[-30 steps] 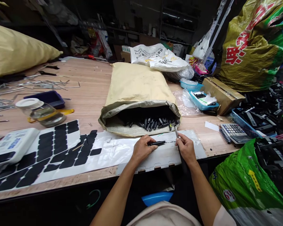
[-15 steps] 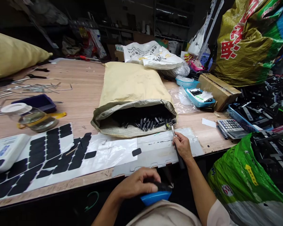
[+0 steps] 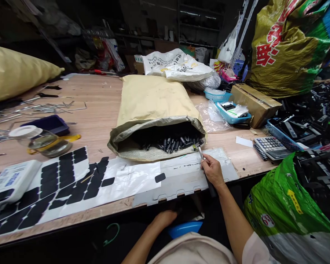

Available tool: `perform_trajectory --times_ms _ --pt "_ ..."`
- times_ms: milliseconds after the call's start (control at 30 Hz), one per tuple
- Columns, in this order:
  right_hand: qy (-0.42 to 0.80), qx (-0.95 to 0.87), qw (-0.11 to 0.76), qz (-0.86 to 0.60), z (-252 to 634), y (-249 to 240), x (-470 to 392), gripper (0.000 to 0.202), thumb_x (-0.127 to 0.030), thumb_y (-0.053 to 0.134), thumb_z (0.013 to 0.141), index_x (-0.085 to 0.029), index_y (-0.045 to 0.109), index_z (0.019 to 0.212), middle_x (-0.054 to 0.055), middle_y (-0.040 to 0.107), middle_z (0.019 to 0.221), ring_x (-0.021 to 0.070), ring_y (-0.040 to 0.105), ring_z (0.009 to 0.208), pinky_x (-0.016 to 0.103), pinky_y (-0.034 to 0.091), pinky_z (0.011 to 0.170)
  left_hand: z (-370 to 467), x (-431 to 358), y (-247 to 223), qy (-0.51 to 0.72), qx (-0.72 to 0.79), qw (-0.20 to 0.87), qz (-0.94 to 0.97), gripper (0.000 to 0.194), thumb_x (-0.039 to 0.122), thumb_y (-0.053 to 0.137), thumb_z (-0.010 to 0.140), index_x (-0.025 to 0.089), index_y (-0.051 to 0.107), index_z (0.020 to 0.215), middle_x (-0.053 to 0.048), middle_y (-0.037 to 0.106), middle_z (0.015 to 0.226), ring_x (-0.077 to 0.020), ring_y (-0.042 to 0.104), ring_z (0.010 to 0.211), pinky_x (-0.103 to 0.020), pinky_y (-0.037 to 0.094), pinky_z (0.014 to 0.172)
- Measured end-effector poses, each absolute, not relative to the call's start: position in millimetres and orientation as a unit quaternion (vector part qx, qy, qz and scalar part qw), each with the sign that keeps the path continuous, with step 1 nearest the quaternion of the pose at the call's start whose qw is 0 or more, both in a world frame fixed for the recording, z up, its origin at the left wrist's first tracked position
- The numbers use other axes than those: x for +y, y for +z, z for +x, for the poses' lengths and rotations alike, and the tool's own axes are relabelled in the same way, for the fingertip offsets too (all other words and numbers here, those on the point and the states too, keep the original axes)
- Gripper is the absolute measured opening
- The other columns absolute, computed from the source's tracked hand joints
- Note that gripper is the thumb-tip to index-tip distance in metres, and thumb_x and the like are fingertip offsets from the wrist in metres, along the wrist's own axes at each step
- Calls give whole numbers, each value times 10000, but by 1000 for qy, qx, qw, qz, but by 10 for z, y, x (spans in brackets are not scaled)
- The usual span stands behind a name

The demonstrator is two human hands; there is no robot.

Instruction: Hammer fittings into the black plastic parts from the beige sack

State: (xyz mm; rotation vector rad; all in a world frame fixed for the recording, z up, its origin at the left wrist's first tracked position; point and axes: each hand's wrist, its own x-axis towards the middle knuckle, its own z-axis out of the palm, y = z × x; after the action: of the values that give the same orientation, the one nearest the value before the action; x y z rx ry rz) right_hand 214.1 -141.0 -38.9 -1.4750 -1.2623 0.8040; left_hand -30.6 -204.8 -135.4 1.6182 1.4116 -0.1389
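Note:
My right hand [image 3: 213,170] is closed round a hammer [image 3: 200,152] with a metal shaft and black grip. The hammer's head lies against the lower right rim of an open paper sack [image 3: 154,99], which holds several small black parts [image 3: 172,143]. Below the table edge, my left hand [image 3: 166,219] reaches into shadow. Its fingers are hidden, so what it holds cannot be made out. Just right of it, a blue container [image 3: 185,229] shows partly above my lap. A grey board [image 3: 187,179] lies on the table beneath my right hand.
On the left are sheets of black stickers [image 3: 64,172], a white scale [image 3: 12,183], a jar [image 3: 44,141] and a dark tray [image 3: 51,125]. At right stand a calculator [image 3: 271,145], a cardboard box [image 3: 254,101] and a green bag [image 3: 280,205] of black parts.
My left hand has gone from above the blue container leftward into the shadow below the table, with the black thing it held out of sight. My right hand stays on the hammer.

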Motion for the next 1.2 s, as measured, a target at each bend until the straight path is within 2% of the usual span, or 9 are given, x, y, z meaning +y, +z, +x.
perform_trajectory --times_ms 67,200,300,367,433,567,767,967,1200 --pt "328 -526 495 -609 2135 -358 -1419 417 -344 563 866 -111 728 1169 -39 551 587 126 492 532 230 432 531 -255 -2092 -1135 -74 537 489 683 498 537 582 827 270 696 1232 -89 727 1203 -336 640 1179 -413 474 1001" --pt "329 -531 486 -611 2131 -322 -1428 396 -340 559 866 -121 734 1147 -42 543 588 122 467 518 233 411 527 -181 -2057 -460 -53 330 603 724 442 563 648 818 237 750 1099 -28 735 890 -208 661 793 -281 504 727" --pt "322 -536 482 -613 2132 -333 -1423 397 -343 559 868 -120 732 1147 -40 541 589 122 457 518 233 400 523 -175 -1736 -48 54 313 642 698 419 558 621 858 209 742 1058 -20 701 818 -171 615 715 -261 487 666" --pt "320 -541 481 -612 2132 -344 -1417 401 -340 554 873 -122 727 1162 -42 539 586 121 449 514 233 395 523 -209 -1379 66 208 412 537 707 361 492 592 880 208 734 1051 -42 702 916 -198 628 816 -296 507 754" --pt "321 -543 480 -610 2131 -349 -1411 403 -337 549 876 -126 724 1172 -42 539 585 121 447 515 231 396 525 -272 -982 59 314 532 344 707 328 376 531 900 218 726 1110 -71 675 1016 -236 615 921 -356 510 838" --pt "316 -542 479 -614 2129 -337 -1399 396 -339 552 870 -124 733 1149 -37 549 590 123 459 521 229 405 528 -416 -408 -114 285 662 85 688 364 155 529 826 195 750 1111 -149 615 1137 -333 539 1070 -484 462 965" --pt "337 -526 485 -611 2123 -318 -1394 412 -356 548 867 -123 727 1156 -42 549 581 120 476 483 228 411 501 -492 -322 -253 226 664 38 711 381 128 549 840 278 743 1131 -129 620 1117 -360 477 1123 -511 410 954" --pt "333 -531 483 -612 2129 -336 -1395 415 -360 545 876 -127 724 1170 -42 553 585 120 483 489 222 416 499 -476 -363 -179 230 661 24 714 106 228 679 827 267 736 906 -109 614 1190 -362 425 1195 -511 340 1001" --pt "329 -533 488 -608 2130 -324 -1398 404 -347 552 873 -123 725 1161 -40 556 587 119 472 500 222 415 508 -574 -635 -81 228 639 30 734 32 230 668 848 255 667 869 -89 716 969 -354 477 1143 -533 280 1017"
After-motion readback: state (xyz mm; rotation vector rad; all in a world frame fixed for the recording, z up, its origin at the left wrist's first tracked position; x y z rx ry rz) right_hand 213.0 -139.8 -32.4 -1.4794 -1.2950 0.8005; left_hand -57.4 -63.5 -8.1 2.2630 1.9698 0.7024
